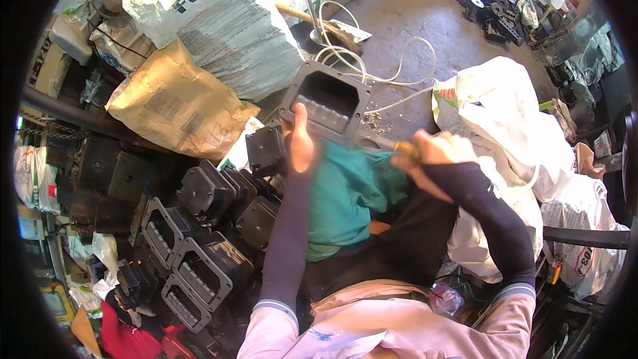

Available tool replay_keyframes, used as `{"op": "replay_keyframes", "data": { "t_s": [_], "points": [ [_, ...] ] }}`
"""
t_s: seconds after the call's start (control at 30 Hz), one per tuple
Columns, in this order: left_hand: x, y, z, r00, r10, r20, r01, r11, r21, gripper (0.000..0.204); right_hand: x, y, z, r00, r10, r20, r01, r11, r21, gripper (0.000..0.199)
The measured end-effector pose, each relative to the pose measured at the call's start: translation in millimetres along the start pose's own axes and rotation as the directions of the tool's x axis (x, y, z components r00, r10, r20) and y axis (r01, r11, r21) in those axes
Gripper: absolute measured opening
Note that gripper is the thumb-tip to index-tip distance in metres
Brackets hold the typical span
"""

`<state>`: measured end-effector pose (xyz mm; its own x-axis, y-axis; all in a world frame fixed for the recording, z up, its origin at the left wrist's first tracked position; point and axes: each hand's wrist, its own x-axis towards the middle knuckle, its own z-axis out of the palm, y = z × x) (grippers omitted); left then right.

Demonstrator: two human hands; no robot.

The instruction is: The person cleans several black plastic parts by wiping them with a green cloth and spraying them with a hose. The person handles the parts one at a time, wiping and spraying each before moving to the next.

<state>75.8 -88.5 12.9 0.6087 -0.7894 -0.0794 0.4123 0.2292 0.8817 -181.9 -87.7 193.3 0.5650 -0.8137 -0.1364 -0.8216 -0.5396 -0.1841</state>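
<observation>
My left hand (304, 143) grips the near left edge of a black plastic recessed handle (353, 80), its thumb up along the flanged frame. The frame has cut corners, screw holes and a ribbed grip bar across its opening. To the right, my right hand (444, 151) is closed round the yellowish-brown handle of a tool (407, 151); motion blurs it and its kind cannot be made out. The tool is near the handle's lower right side. A green cloth (352, 193) lies over my lap below both hands.
Several more black recessed handles (178, 231) are stacked at my left. A brown paper bag (174, 98) and a large white sack (226, 33) stand beyond them. White sacks (502, 110) stand at my right. A pale hose (405, 84) and a broom (342, 38) lie on the floor ahead.
</observation>
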Motion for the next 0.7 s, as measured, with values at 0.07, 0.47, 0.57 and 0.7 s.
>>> {"op": "replay_keyframes", "data": {
  "t_s": [0.07,0.47,0.57,0.7],
  "points": [
    [4.5,-4.6,-6.0,1.0,-0.024,0.02,0.024,1.0,0.007,0.049,2.6,-0.3,3.3,0.996,0.087,0.03,-0.089,0.993,0.073,0.048],
    [-0.1,-1.4,-0.5,0.997,-0.065,0.046,0.06,0.993,0.099,0.048,66.5,-8.9,32.9,0.976,0.17,-0.139,-0.152,0.98,0.132,0.049],
    [-4.8,4.5,2.5,0.991,-0.131,0.039,0.126,0.987,0.099,0.044,67.3,-17.3,23.2,0.971,0.163,-0.175,-0.136,0.978,0.16,0.05],
    [-9.5,7.9,7.8,0.991,-0.036,0.13,0.023,0.994,0.103,0.036,45.0,-33.2,14.6,0.993,-0.035,-0.11,0.051,0.988,0.144,0.052]
  ]
}}
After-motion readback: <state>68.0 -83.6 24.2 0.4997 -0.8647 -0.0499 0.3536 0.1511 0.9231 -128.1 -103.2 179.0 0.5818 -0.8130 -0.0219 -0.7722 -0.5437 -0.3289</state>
